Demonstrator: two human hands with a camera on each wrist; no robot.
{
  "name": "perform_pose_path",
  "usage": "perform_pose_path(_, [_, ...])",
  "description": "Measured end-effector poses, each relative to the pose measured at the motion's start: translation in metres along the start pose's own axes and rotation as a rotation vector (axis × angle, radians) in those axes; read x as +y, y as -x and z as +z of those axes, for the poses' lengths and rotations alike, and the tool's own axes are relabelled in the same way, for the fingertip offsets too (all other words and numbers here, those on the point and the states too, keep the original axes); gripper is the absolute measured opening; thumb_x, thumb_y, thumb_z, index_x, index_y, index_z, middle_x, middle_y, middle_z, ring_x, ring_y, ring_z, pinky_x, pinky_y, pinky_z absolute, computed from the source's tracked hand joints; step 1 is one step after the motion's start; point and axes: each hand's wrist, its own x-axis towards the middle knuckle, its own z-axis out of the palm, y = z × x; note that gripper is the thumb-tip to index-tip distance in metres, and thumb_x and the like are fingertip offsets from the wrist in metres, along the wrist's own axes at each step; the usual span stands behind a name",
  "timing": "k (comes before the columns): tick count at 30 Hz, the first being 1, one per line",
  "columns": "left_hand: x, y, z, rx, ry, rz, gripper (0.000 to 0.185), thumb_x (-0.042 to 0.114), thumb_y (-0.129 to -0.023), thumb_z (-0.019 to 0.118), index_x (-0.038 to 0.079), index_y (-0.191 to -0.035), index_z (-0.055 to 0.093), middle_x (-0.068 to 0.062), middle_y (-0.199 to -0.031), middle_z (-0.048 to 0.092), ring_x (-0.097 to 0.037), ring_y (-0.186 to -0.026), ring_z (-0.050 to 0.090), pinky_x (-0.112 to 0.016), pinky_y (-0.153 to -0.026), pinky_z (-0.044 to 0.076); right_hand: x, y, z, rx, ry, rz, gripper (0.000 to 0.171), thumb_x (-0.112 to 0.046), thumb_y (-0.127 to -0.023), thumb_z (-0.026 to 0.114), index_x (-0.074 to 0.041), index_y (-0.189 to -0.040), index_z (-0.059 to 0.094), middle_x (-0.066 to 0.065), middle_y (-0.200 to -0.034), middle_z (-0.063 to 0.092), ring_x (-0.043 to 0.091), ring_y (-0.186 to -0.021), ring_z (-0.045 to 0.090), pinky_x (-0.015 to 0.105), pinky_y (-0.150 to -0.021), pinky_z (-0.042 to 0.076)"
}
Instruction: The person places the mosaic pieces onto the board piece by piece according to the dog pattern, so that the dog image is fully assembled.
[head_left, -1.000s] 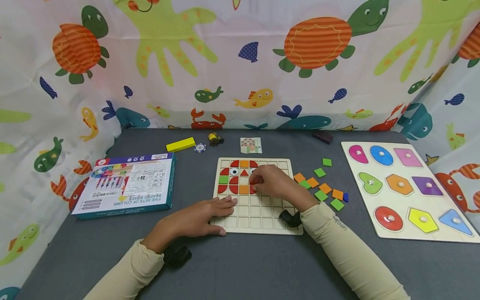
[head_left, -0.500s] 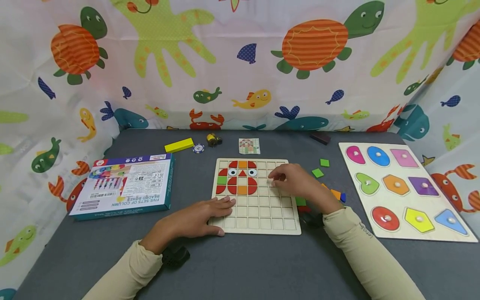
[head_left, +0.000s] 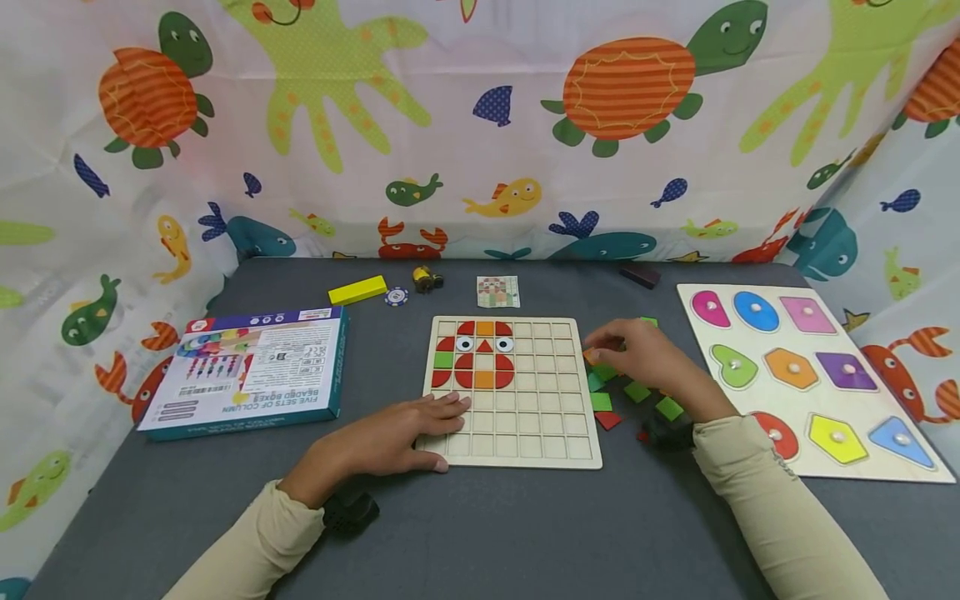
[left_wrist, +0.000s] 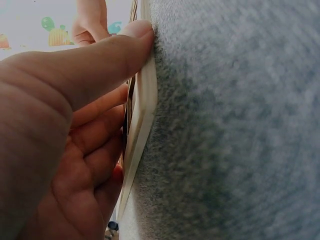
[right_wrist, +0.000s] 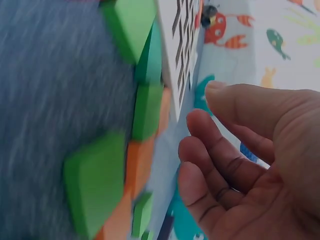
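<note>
The left hand (head_left: 390, 433) lies flat, pinning the grid board (head_left: 517, 450) on the counter (head_left: 480, 533). The right hand (head_left: 645, 354), grip loosely spread, hovers over loose tiles (head_left: 600, 402); a careless sweep could scatter them.

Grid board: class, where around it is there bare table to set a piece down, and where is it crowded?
Bare grey mat lies in front of the grid board, and between it and the blue box. Crowded: the loose tiles under the right hand, beside the shape puzzle.

Loose tiles (head_left: 637, 390) right of grid board (head_left: 551, 396)
</note>
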Motion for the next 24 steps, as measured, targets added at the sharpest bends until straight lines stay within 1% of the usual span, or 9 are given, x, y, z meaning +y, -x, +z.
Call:
perform_pose_path(4, [0.0, -0.001, 0.001, -0.005, 0.002, -0.004, 0.064, 0.033, -0.091, 0.07, 0.01, -0.145, 0.046, 0.0, -0.157, 0.027, -0.018, -0.145, 0.018, -0.044, -0.113, 0.025, 0.01, 0.006, -0.01, 0.036, 0.028, 0.03, 0.023, -0.012, -0.096, 0.063, -0.001, -0.115, 0.07, 0.012, -0.105, 0.066, 0.025, -0.09, 0.059, 0.038, -0.072, 0.051])
perform_pose_path(8, [0.0, 0.0, 0.001, -0.006, 0.007, -0.006, 0.064, 0.031, -0.091, 0.07, 0.01, -0.146, 0.045, 0.0, -0.158, 0.027, -0.018, -0.145, 0.018, -0.045, -0.112, 0.025, 0.021, 0.009, -0.016, 0.049, 0.038, 0.056, 0.025, -0.011, -0.095, 0.064, 0.0, -0.116, 0.069, 0.017, -0.112, 0.064, 0.032, -0.098, 0.058, 0.046, -0.081, 0.051])
perform_pose_path(12, [0.0, 0.0, 0.0, -0.009, 0.008, -0.015, 0.064, 0.031, -0.091, 0.07, 0.01, -0.146, 0.045, 0.001, -0.158, 0.027, -0.018, -0.145, 0.017, -0.045, -0.113, 0.025, 0.032, 0.009, -0.019, 0.055, 0.059, 0.081, 0.026, -0.009, -0.094, 0.064, 0.0, -0.117, 0.068, 0.022, -0.121, 0.059, 0.038, -0.109, 0.055, 0.056, -0.093, 0.044])
perform_pose_path(14, [0.0, 0.0, 0.0, -0.01, 0.01, -0.019, 0.064, 0.031, -0.091, 0.07, 0.01, -0.146, 0.045, 0.001, -0.157, 0.027, -0.018, -0.145, 0.018, -0.046, -0.112, 0.025, 0.037, 0.008, -0.019, 0.048, 0.073, 0.086, 0.027, -0.007, -0.093, 0.065, 0.001, -0.118, 0.067, 0.024, -0.125, 0.057, 0.041, -0.113, 0.053, 0.058, -0.097, 0.04])
perform_pose_path(17, [0.0, 0.001, 0.001, -0.011, 0.01, -0.024, 0.064, 0.032, -0.091, 0.07, 0.01, -0.146, 0.045, 0.001, -0.157, 0.027, -0.018, -0.145, 0.018, -0.045, -0.112, 0.025, 0.042, 0.007, -0.018, 0.027, 0.091, 0.096, 0.03, -0.004, -0.091, 0.065, 0.001, -0.12, 0.066, 0.026, -0.128, 0.055, 0.042, -0.115, 0.052, 0.059, -0.099, 0.038])
perform_pose_path(20, [0.0, 0.0, 0.001, -0.013, 0.012, -0.031, 0.064, 0.032, -0.091, 0.07, 0.011, -0.146, 0.045, 0.002, -0.157, 0.027, -0.016, -0.145, 0.017, -0.044, -0.113, 0.025, 0.042, 0.006, -0.018, 0.009, 0.116, 0.113, 0.031, -0.003, -0.091, 0.064, 0.001, -0.121, 0.066, 0.024, -0.119, 0.058, 0.038, -0.103, 0.054, 0.055, -0.092, 0.045])
perform_pose_path(22, [0.001, 0.0, 0.001, -0.013, 0.012, -0.034, 0.065, 0.032, -0.091, 0.07, 0.012, -0.146, 0.045, 0.003, -0.157, 0.027, -0.016, -0.145, 0.017, -0.044, -0.113, 0.025, 0.041, 0.006, -0.019, 0.009, 0.14, 0.115, 0.03, -0.002, -0.091, 0.064, 0.002, -0.12, 0.066, 0.021, -0.108, 0.059, 0.033, -0.092, 0.054, 0.048, -0.082, 0.048])
perform_pose_path(24, [0.001, 0.0, 0.0, -0.011, 0.008, -0.036, 0.065, 0.032, -0.09, 0.071, 0.012, -0.146, 0.045, 0.003, -0.157, 0.027, -0.016, -0.145, 0.017, -0.044, -0.113, 0.024, 0.039, 0.007, -0.021, 0.011, 0.157, 0.12, 0.029, -0.001, -0.09, 0.065, 0.004, -0.119, 0.067, 0.018, -0.101, 0.057, 0.028, -0.084, 0.051, 0.042, -0.074, 0.048])
